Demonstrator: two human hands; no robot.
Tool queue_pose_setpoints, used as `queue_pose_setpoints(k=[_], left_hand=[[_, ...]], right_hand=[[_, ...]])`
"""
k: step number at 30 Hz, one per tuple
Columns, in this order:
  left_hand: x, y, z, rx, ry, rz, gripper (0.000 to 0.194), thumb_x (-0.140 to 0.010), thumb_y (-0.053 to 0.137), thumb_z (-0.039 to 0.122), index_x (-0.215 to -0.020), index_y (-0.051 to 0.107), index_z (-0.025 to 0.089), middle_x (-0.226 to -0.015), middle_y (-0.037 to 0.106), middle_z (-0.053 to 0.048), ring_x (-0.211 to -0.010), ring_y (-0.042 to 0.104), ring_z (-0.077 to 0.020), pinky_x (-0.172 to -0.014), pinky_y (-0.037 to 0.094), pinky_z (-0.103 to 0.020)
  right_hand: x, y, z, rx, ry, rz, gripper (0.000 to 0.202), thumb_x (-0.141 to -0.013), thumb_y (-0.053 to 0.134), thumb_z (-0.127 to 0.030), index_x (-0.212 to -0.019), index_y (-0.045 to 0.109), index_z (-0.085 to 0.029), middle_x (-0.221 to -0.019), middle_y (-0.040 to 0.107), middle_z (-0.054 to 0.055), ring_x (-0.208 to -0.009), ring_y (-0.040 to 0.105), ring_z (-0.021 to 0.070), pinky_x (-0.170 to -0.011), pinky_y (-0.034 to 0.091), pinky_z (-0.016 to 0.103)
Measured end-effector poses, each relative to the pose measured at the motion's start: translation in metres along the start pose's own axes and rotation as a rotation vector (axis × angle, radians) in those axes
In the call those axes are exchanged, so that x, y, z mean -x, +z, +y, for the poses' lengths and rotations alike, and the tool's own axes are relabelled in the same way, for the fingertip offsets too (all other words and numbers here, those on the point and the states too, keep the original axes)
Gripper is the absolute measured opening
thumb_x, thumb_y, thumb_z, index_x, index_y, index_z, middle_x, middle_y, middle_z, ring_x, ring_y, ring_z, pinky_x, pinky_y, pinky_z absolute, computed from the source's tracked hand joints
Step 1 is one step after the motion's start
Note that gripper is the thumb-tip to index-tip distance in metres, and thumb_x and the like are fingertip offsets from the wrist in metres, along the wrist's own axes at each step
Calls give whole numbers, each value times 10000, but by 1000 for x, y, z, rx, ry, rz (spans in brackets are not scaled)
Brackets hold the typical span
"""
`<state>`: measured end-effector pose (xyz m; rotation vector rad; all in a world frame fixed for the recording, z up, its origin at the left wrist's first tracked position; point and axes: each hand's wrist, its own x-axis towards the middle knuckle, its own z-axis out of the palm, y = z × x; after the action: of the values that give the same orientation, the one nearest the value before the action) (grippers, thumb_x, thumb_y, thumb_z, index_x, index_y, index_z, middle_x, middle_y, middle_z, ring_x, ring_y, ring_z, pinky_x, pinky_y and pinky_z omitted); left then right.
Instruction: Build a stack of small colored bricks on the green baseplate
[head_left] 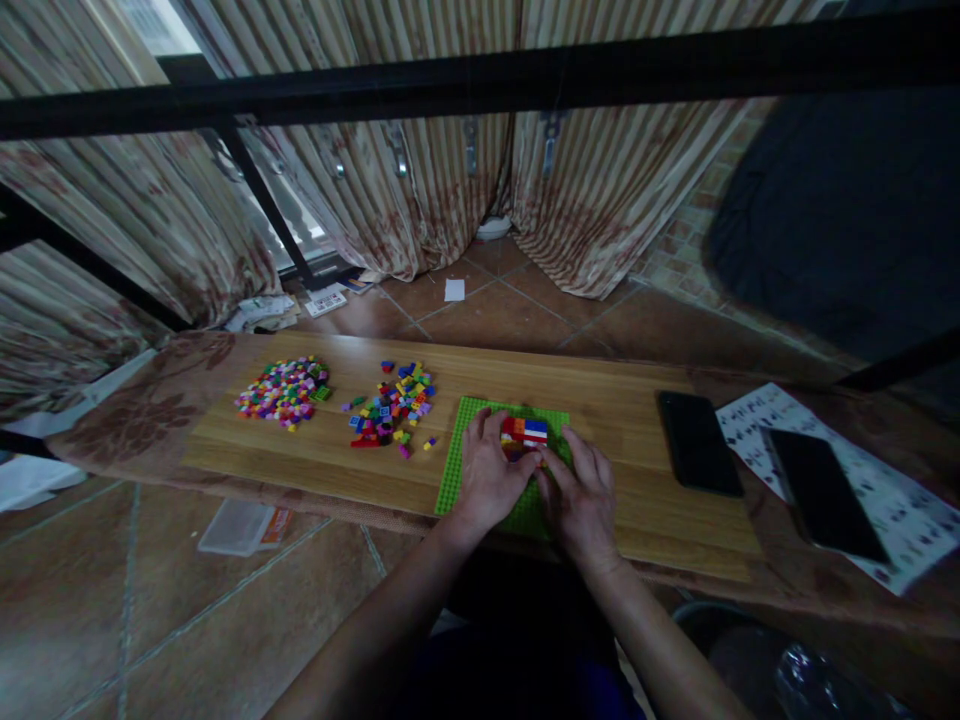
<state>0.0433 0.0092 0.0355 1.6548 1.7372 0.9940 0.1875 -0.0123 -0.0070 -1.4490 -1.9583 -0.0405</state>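
Model (525, 432): one, multicoloured, on one green plate (450, 478) on the bench (637, 528). Left hand (486, 475) and right hand (586, 500), one each, both at the model, fingers curled around its near side; whether either set grips it cannot be told. Brick piles (283, 390): two, left of the plate, bricks too many to count. Phones (697, 443): two, right of the plate.

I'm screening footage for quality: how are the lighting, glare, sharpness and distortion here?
Head view: dim overall, brightest at the window; pale sheen on the floor, lower left; lap in deep shadow; wide-angle stretching towards the edges; brick build between left hand and right hand soft, fine detail unclear.
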Motion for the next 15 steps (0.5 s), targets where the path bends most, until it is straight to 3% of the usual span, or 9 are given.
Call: queue_pose_setpoints(k=[7, 15], left_hand=[[-2, 2, -6, 73, 24, -25, 563, -710, 702, 299, -1230, 509, 200, -1212, 548, -90, -1167, 473, -262, -1023, 353, -416], [-10, 2, -3, 138, -26, -28, 589, -640, 752, 276, -1189, 551, 203, -1202, 573, -91, -1162, 494, -272, -1015, 354, -406]], right_hand=[[4, 5, 3, -39, 4, 45, 339, -877, 556, -309, -1209, 588, -251, -1388, 466, 99, -1222, 449, 271, -981, 390, 462], [7, -4, 1, -219, 154, 35, 375, -879, 540, -378, -1220, 569, -226, -1223, 575, 111, -1133, 512, 261, -932, 442, 480]])
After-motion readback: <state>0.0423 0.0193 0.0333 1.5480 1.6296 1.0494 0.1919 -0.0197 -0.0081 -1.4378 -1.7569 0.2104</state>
